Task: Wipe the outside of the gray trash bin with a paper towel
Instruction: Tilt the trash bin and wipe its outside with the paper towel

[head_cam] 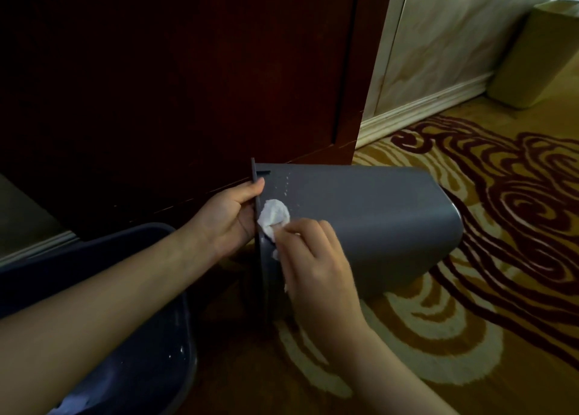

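Head view, frame centre: we wipe the bin (360, 214) near its rim; right hand (313, 258) fingers pinch the paper towel (274, 215), left hand (228, 217) grips the rim. Next, probably sweep toward the base.

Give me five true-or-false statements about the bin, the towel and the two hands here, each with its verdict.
1. The gray plastic trash bin lies on its side on the patterned carpet. True.
2. The crumpled white paper towel is in the left hand. False: the right hand presses it against the bin's side near the rim.
3. The left hand grips the bin's rim. True.
4. The bin's open end points to the right. False: its rim is at the left and its closed bottom at the right.
5. The bin stands on a table. False: it rests on the carpet, beside a dark wooden door.
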`<state>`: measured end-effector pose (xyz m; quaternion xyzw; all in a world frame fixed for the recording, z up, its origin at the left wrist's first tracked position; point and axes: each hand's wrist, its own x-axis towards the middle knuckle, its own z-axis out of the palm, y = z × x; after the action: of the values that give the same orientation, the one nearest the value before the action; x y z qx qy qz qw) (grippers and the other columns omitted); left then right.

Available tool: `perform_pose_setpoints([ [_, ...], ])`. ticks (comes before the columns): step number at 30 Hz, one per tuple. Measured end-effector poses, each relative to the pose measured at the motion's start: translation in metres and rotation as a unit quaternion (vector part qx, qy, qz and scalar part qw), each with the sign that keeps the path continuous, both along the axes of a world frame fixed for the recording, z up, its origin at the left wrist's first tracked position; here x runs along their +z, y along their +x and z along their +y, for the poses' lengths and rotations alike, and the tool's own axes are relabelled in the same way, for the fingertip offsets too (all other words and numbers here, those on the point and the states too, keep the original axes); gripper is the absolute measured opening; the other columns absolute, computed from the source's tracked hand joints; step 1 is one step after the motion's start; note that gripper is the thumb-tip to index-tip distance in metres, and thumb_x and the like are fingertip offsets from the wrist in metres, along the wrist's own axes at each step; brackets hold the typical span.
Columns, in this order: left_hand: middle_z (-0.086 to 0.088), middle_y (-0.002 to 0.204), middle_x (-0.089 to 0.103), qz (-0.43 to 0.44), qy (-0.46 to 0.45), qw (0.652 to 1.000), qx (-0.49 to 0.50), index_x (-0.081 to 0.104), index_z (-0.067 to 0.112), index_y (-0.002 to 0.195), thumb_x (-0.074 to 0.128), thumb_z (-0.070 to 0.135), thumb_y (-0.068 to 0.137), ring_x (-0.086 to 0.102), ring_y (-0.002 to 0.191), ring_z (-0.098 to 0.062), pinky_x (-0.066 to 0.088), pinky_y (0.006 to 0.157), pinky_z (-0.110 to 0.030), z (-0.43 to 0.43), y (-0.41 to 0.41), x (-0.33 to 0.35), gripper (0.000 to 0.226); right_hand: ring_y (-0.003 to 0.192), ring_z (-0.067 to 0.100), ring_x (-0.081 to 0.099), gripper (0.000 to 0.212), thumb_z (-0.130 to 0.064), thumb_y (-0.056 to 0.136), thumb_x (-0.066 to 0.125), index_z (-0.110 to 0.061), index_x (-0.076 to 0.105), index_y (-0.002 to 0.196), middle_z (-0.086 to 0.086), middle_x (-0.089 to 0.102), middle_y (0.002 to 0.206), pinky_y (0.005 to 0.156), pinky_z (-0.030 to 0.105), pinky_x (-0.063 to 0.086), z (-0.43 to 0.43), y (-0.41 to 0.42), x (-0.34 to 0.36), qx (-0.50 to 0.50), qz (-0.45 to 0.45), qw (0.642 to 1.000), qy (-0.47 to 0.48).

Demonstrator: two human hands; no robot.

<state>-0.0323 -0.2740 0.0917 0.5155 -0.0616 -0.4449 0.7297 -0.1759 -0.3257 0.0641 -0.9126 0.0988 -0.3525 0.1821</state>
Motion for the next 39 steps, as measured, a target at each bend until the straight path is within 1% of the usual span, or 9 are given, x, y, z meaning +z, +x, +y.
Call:
perform_pose_setpoints([
  [2, -0.006, 0.082, 0.076, -0.002, -0.002, 1.0, 0.0, 0.061, 0.01, 0.104, 0.04, 0.018, 0.095, 0.072, 0.074, -0.016, 0.06, 0.063, -0.03, 0.002, 0.0, -0.004, 0.024, 0.083, 0.011, 0.053, 0.013, -0.013, 0.085, 0.055, -0.008, 0.064, 0.092, 0.006, 0.062, 0.094, 0.073, 0.021, 0.046, -0.013, -0.01, -0.001, -0.042, -0.002, 0.999, 0.016],
  [7, -0.006, 0.094, 0.076, -0.001, -0.007, 1.0, -0.005, 0.061, 0.016, 0.112, 0.045, 0.021, 0.093, 0.071, 0.09, -0.02, 0.059, 0.059, -0.033, 0.008, 0.0, -0.009, 0.025, 0.081, 0.004, 0.048, 0.008, -0.011, 0.083, 0.059, -0.012, 0.063, 0.09, 0.0, 0.057, 0.091, 0.072, 0.011, 0.035, -0.048, -0.014, 0.01, -0.155, 0.008, 0.981, 0.115],
  [10, -0.007, 0.096, 0.076, 0.015, -0.014, 0.999, -0.027, 0.06, 0.016, 0.113, 0.047, 0.027, 0.089, 0.071, 0.092, -0.022, 0.059, 0.062, -0.036, 0.01, -0.001, -0.009, 0.03, 0.082, 0.001, 0.049, 0.014, -0.015, 0.086, 0.057, -0.02, 0.062, 0.098, -0.011, 0.051, 0.095, 0.069, 0.013, 0.04, -0.044, 0.008, 0.025, -0.113, -0.006, 0.98, 0.163],
  [12, -0.009, 0.1, 0.075, 0.031, -0.03, 0.998, -0.047, 0.061, 0.018, 0.114, 0.049, 0.031, 0.085, 0.07, 0.094, -0.023, 0.059, 0.066, -0.037, 0.014, -0.001, -0.01, 0.034, 0.088, 0.005, 0.052, 0.018, -0.016, 0.088, 0.056, -0.02, 0.062, 0.105, -0.007, 0.054, 0.102, 0.073, 0.019, 0.046, -0.036, 0.03, 0.036, -0.054, 0.0, 0.984, 0.17],
  [17, -0.008, 0.102, 0.074, 0.049, -0.043, 0.996, -0.06, 0.059, 0.021, 0.119, 0.034, 0.036, 0.096, 0.07, 0.095, -0.022, 0.058, 0.065, -0.035, 0.016, 0.002, -0.01, 0.037, 0.095, 0.023, 0.053, 0.021, -0.012, 0.092, 0.05, -0.005, 0.068, 0.102, 0.011, 0.057, 0.103, 0.077, 0.037, 0.049, -0.026, 0.062, 0.038, 0.033, 0.09, 0.992, 0.081],
  [20, -0.01, 0.102, 0.074, 0.046, -0.039, 0.996, -0.062, 0.06, 0.021, 0.114, 0.033, 0.035, 0.096, 0.07, 0.095, -0.022, 0.059, 0.064, -0.036, 0.016, 0.001, -0.011, 0.036, 0.096, 0.025, 0.052, 0.018, -0.009, 0.089, 0.055, -0.002, 0.069, 0.098, 0.012, 0.057, 0.101, 0.075, 0.039, 0.049, -0.031, 0.057, 0.032, 0.041, 0.085, 0.994, 0.059],
  [29, -0.005, 0.091, 0.077, 0.016, 0.014, 1.0, -0.017, 0.062, 0.019, 0.103, 0.038, 0.032, 0.096, 0.072, 0.086, -0.019, 0.051, 0.069, -0.038, 0.01, -0.002, -0.006, 0.029, 0.094, 0.021, 0.05, 0.019, -0.017, 0.089, 0.053, -0.005, 0.066, 0.096, 0.01, 0.057, 0.105, 0.074, 0.025, 0.032, -0.1, 0.023, 0.017, -0.16, 0.103, 0.981, 0.041],
  [34, -0.01, 0.111, 0.071, 0.013, 0.026, 0.999, -0.028, 0.057, 0.019, 0.118, 0.039, 0.037, 0.094, 0.068, 0.099, -0.024, 0.052, 0.077, -0.042, 0.008, 0.003, 0.0, 0.034, 0.09, 0.021, 0.051, 0.014, -0.011, 0.088, 0.056, -0.003, 0.065, 0.093, 0.011, 0.056, 0.1, 0.074, 0.029, 0.041, -0.125, -0.004, 0.01, -0.229, 0.105, 0.966, 0.067],
  [39, -0.01, 0.089, 0.072, 0.028, 0.073, 0.997, 0.009, 0.058, 0.011, 0.11, 0.047, 0.035, 0.092, 0.072, 0.078, -0.023, 0.058, 0.053, -0.033, -0.011, 0.011, 0.016, 0.031, 0.085, 0.012, 0.042, 0.016, -0.009, 0.089, 0.055, -0.002, 0.066, 0.097, 0.008, 0.055, 0.095, 0.072, 0.025, 0.032, -0.118, -0.021, 0.005, -0.239, 0.079, 0.966, 0.06],
])
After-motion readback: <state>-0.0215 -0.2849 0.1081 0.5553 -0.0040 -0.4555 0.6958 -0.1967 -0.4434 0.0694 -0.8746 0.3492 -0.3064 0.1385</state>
